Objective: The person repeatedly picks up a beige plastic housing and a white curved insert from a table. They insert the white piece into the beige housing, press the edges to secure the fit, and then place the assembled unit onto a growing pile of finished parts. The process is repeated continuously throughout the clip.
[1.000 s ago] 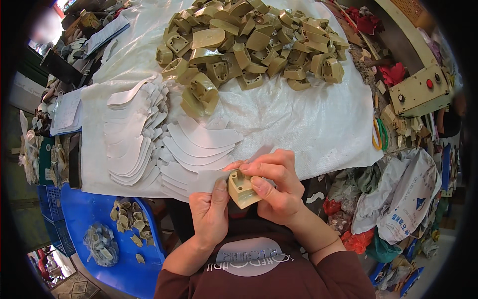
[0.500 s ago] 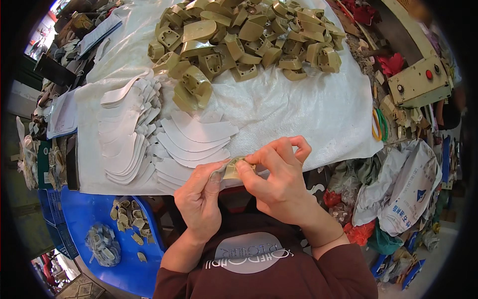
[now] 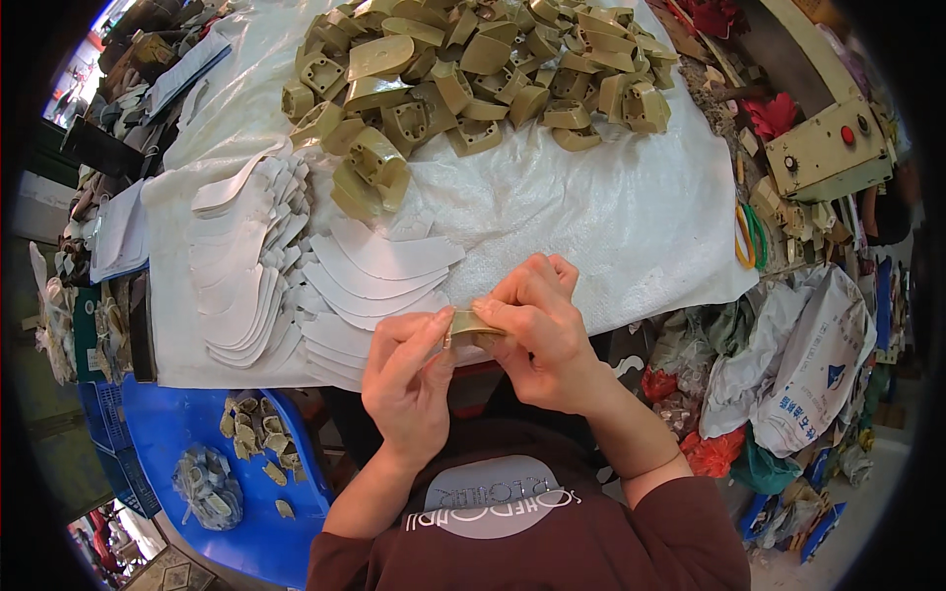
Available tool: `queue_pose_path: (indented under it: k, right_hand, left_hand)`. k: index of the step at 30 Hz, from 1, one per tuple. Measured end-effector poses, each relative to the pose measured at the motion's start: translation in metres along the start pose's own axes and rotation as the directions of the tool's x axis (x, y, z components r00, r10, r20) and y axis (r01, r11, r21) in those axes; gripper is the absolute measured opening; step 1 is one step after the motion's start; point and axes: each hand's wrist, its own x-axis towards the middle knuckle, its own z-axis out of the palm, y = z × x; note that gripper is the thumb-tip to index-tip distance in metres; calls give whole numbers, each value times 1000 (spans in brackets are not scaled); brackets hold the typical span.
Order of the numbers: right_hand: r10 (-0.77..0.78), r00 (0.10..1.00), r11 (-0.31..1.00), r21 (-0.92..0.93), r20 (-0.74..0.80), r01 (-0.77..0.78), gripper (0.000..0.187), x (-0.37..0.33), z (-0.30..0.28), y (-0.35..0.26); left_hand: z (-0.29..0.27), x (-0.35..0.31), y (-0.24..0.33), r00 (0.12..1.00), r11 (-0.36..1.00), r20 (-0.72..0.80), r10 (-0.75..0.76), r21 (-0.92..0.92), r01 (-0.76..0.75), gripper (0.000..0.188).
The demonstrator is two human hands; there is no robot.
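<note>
Just past the table's near edge, a small olive-tan curved plastic piece (image 3: 467, 322) is pinched between my two hands. My left hand (image 3: 408, 372) grips its left end between thumb and fingertips. On the right end are the thumb and fingers of my right hand (image 3: 540, 330). My fingers cover much of the piece, so its exact kind is hard to make out. Beyond my left hand lie white curved flat cutouts (image 3: 379, 258) in overlapping layers, with another stack of cutouts (image 3: 232, 266) farther left. Olive-tan moulded heel-shaped parts (image 3: 483, 59) form a heap at the far side.
A white woven sheet (image 3: 591, 217) covers the table. Lower left, a blue chair-like surface (image 3: 168, 433) bears small tan pieces (image 3: 264, 433) and a clear bag (image 3: 205, 485). A control box (image 3: 828, 153) with a red button stands right, above crumpled white sacks (image 3: 808, 364).
My hands have turned the olive-tan piece, so a smooth, narrower face now shows. The fingers of my right hand have drawn in closer around it. The view has shifted slightly.
</note>
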Motion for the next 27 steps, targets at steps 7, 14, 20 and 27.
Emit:
queue_pose_path:
  k: [7,14,20,27]
  right_hand:
    - [25,996,922,383,83,-55,39,-2,-8,1]
    - [55,992,929,359,114,-93,39,-4,-4,-2]
    - [115,984,917,365,137,-158,34,-2,-4,-1]
    - [172,983,969,168,60,-179,30,-1,3,-3]
  left_hand:
    - [-11,9,-3,966,988,207,155,-44,-149,30]
    - [-19,10,-3,985,991,151,82,-122,-64,23]
    - [-21,10,-3,984,994,174,-19,-99,36,29]
    - [-8,10,4,986,913,96,137,375,-163,49]
